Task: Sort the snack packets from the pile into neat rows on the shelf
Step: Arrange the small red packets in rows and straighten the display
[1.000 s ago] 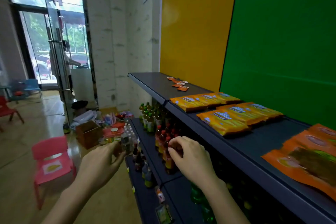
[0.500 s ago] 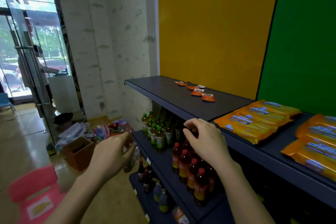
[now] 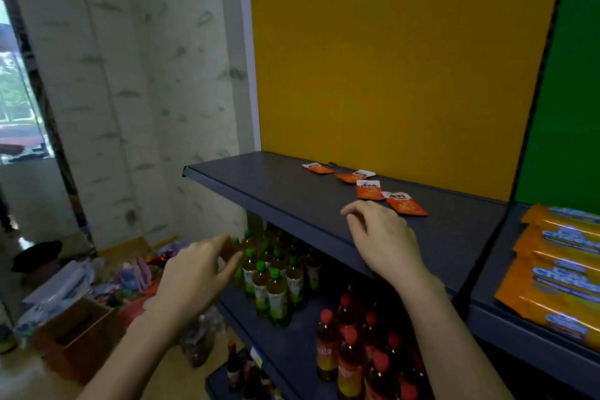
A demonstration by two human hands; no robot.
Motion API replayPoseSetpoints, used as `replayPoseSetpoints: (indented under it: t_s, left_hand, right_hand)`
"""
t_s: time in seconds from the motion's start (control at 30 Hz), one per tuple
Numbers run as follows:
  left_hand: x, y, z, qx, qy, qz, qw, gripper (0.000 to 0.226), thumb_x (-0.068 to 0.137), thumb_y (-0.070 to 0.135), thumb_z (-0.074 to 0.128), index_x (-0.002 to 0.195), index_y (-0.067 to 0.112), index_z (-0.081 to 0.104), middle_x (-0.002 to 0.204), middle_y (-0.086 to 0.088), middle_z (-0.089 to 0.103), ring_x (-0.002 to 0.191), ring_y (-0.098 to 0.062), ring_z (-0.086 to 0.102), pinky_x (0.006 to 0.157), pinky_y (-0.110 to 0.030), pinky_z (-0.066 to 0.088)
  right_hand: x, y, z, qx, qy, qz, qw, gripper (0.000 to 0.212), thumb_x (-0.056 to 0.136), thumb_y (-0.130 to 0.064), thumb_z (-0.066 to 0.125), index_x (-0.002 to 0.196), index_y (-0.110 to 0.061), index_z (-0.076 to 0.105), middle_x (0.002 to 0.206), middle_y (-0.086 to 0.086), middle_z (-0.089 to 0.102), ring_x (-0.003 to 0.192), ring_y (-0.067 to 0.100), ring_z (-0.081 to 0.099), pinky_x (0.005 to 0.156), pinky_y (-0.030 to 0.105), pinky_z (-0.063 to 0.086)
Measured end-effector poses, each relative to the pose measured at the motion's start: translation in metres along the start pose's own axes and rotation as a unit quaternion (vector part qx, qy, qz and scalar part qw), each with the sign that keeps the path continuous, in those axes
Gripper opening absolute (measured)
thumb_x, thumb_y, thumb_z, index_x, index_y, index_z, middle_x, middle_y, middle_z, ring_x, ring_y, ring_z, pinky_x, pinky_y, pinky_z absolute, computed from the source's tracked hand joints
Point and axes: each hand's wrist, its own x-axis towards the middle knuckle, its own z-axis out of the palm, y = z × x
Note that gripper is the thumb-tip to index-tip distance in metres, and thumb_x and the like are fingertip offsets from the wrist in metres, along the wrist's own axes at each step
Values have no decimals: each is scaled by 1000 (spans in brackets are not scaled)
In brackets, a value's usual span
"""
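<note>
Several small orange snack packets with white tops (image 3: 368,189) lie scattered near the back of the dark grey top shelf (image 3: 276,191), in front of the yellow panel. My right hand (image 3: 383,243) hovers palm down over the shelf's front edge, just short of the nearest packet (image 3: 404,203). Its fingers are loosely curled and nothing shows in them. My left hand (image 3: 194,273) is lower and to the left, off the shelf. It pinches a small orange-brown packet (image 3: 229,250) between thumb and fingers.
Large orange packets (image 3: 558,269) lie in rows on the shelf section to the right. Green-capped bottles (image 3: 269,279) and red-capped bottles (image 3: 350,351) fill the lower shelf. A pile of packets (image 3: 136,273) and a cardboard box (image 3: 74,331) sit on the floor at left.
I have come closer to the left shelf section. My right hand rose from the bottle level to over the top shelf's edge. My left hand came along, still pinched.
</note>
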Motion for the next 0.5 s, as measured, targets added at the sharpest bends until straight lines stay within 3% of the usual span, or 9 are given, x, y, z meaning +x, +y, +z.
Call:
replayPoseSetpoints:
  t_s: [0.13, 0.3, 0.5]
  left_hand:
    - [60, -13, 23, -35, 13, 28, 999, 23, 89, 45, 49, 90, 24, 58, 84, 3, 68, 81, -20, 65, 66, -34, 53]
    - [126, 3, 54, -106, 8, 74, 991, 19, 89, 41, 52, 81, 23, 54, 82, 3, 65, 83, -24, 63, 63, -32, 46]
    - [196, 41, 102, -170, -51, 128, 976, 22, 90, 39, 50, 95, 20, 59, 95, -1, 66, 93, -26, 61, 74, -33, 47]
  right_hand:
    - [47, 6, 9, -36, 36, 34, 998, 29, 98, -25, 38, 119, -27, 58, 126, -7, 60, 113, 17, 54, 77, 29, 39]
    - [82, 24, 7, -106, 32, 120, 987, 33, 100, -23, 32, 122, -26, 56, 130, -3, 55, 117, 23, 51, 76, 30, 35]
    - [121, 67, 14, -199, 7, 239, 950, 30, 96, -16, 39, 123, -15, 54, 130, 8, 54, 119, 29, 49, 87, 36, 43]
